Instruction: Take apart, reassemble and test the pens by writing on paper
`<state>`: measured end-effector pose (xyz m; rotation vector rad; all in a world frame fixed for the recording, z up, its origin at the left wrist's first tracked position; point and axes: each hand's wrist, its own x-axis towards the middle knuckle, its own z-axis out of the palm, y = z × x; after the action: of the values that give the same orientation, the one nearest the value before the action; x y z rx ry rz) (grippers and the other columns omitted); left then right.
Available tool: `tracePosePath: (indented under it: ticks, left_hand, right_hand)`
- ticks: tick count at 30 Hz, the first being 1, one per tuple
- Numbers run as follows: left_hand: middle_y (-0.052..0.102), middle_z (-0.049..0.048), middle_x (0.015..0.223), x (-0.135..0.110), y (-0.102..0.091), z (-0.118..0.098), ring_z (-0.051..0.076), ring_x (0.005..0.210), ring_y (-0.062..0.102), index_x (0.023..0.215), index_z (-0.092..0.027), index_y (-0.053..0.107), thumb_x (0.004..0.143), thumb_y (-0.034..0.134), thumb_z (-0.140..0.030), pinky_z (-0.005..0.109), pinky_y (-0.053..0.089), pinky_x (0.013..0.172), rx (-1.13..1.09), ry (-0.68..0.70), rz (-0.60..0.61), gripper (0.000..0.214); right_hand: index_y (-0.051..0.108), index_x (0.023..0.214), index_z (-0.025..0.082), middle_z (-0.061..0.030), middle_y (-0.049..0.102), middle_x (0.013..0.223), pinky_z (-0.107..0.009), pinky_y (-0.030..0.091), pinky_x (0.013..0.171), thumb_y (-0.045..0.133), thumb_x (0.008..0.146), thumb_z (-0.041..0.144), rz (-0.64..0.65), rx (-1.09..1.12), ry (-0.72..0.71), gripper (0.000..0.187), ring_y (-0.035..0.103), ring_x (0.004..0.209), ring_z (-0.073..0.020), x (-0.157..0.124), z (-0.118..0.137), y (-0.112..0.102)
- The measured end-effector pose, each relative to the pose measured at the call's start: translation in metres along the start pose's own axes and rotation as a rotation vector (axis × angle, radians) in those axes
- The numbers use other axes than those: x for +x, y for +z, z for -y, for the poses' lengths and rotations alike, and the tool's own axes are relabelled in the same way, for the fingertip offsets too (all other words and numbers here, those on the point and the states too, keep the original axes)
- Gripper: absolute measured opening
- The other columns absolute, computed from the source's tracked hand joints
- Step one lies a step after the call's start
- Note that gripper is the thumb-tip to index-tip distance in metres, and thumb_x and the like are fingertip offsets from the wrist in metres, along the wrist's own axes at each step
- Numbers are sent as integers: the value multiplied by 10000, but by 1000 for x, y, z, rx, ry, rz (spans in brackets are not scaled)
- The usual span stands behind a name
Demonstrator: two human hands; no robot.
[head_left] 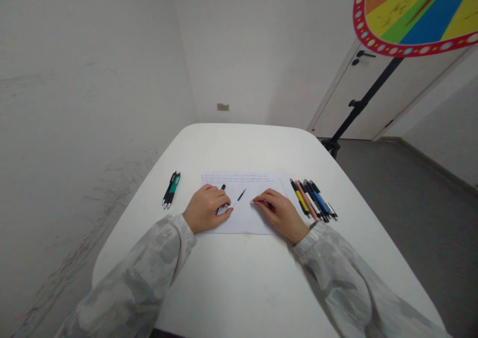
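My left hand (209, 208) rests on the sheet of paper (242, 221), its fingers closed over a black pen barrel (223, 186) that shows above and below them. Just off the thumb and index tips, a slim pen refill (241, 196) with a dark upper end and a pale lower end slants up to the right; whether the fingertips pinch it, I cannot tell. On the right side of the sheet my right hand (278, 211) has thumb and index finger pressed together. Whatever lies in that pinch is too small to make out. Lines of handwriting run along the sheet's top.
Several pens (313, 198) in yellow, pink, white, black and blue lie right of the paper. Black and green pens (172, 188) lie at the left. Around the white table (242, 146) are walls, a door and a colourful prize wheel (414, 17) on a black stand (358, 106).
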<state>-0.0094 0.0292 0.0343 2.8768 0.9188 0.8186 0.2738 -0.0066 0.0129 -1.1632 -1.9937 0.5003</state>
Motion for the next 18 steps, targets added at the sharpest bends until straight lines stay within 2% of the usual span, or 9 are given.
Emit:
tracePosePath:
  ticks: [7,12,18]
  left_hand:
    - [775,36,980,1,-3,-2,220,946,702,1029,-214,739,1000,685,-251,412,484,936,-56,91,69,72]
    - [782,63,1137,1,-3,-2,231,1035,703,1133,-225,743,985,654,-184,424,504,992,-115,149,129,178]
    - [760,89,1302,2,-4,-4,247,1128,703,1260,-234,722,999,613,-141,444,527,1022,-147,189,170,298]
  right_hand:
    - [796,1172,254,-83,710,1016,-368,558,776,593,1098,278,41,-15,-35,217,685,868,-225,1,-3,1]
    - [772,1202,263,-95,719,1072,-389,581,854,546,1106,254,65,-8,-25,246,705,949,-241,1,-1,1]
    - [692,1153,238,-78,745,1045,-410,570,898,587,1082,275,25,5,46,132,701,958,-245,0,-3,3]
